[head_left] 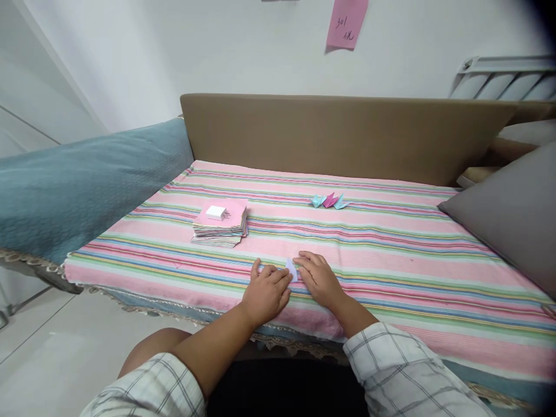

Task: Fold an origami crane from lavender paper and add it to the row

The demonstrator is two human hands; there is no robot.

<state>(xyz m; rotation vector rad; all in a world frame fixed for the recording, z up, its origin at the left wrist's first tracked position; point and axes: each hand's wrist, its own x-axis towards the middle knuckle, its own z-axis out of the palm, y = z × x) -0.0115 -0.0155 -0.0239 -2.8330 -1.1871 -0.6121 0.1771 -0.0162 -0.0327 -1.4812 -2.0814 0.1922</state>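
Both my hands rest on the striped cloth [391,260] near its front edge. My left hand [266,289] and my right hand [318,277] press together on a small pale lilac paper piece [291,269], which shows only between their fingertips. The fingers of both hands are curled and pinched on it. A stack of coloured paper squares [221,227] lies to the far left, with a small white block [216,212] on its pink top sheet. Three folded paper shapes [329,201], two light blue and one magenta, sit farther back.
A teal blanket [87,179] covers the raised left side. A brown backboard [339,136] runs along the far edge. A grey cushion [516,214] lies at the right. A pink note [346,22] hangs on the wall.
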